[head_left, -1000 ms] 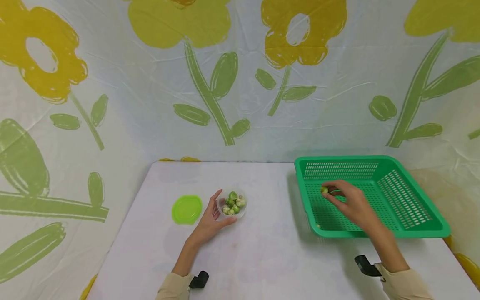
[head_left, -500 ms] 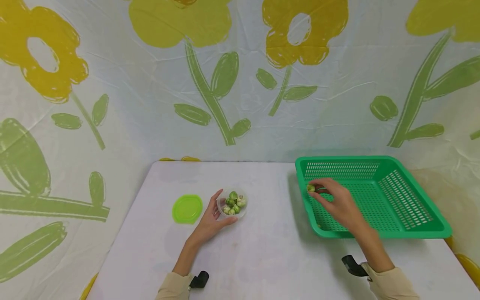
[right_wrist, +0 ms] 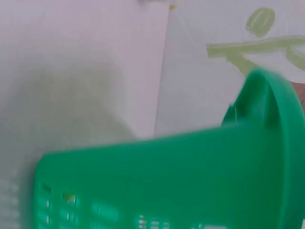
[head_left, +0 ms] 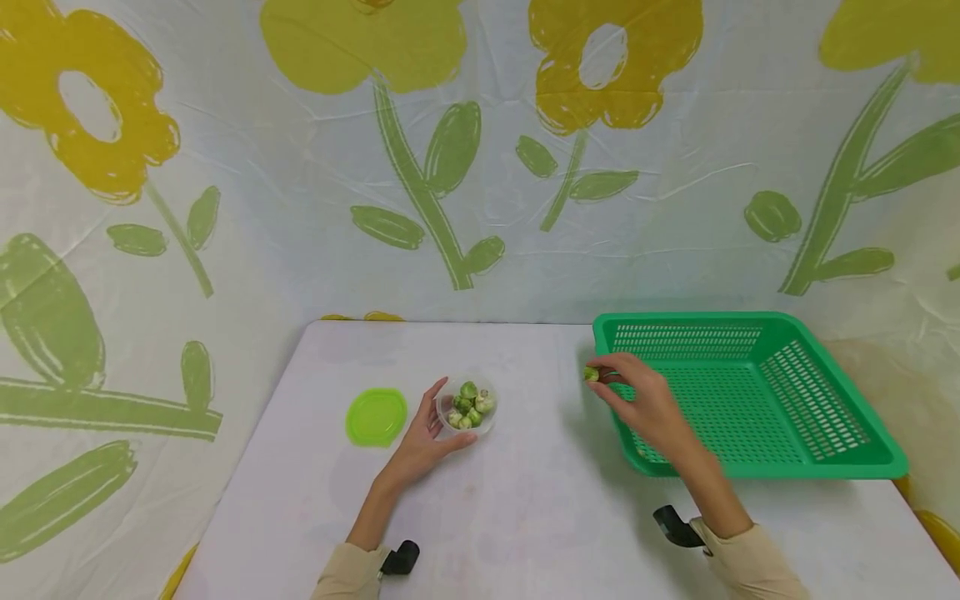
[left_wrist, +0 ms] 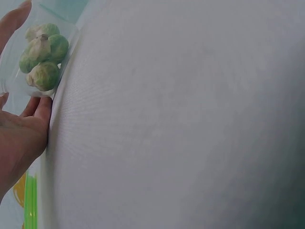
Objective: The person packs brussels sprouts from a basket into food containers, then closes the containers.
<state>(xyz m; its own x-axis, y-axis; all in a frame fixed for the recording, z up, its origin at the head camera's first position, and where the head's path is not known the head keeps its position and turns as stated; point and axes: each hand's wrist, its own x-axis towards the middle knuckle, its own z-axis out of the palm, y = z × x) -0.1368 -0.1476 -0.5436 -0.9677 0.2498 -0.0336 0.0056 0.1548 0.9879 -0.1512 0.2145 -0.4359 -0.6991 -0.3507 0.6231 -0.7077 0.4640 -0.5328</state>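
Observation:
My left hand [head_left: 420, 442] holds a small clear plastic tub [head_left: 488, 425], its fingers and thumb curled round the sides. Several Brussels sprouts [head_left: 463, 403] lie inside it. In the left wrist view the tub [left_wrist: 10, 71] stands tilted with the camera, and the fingers grip its wall and underside. Over the left rim of a green basket, my right hand [head_left: 645, 404] pinches a single Brussels sprout [head_left: 591, 374] between thumb and fingertips. That hand is out of sight in the right wrist view, where the side of the basket [right_wrist: 167, 176] fills the lower part.
The green perforated basket [head_left: 750, 417] stands at the table's right, with a small pale bit near its front left corner. A lime-green lid [head_left: 377, 417] lies flat left of the tub. Behind the white table [head_left: 510, 517] hangs a flower-printed curtain [head_left: 300, 167].
My right hand has moved left with the Brussels sprout, from above the inside of the basket to past its left rim. My left hand and the tub have stayed in place.

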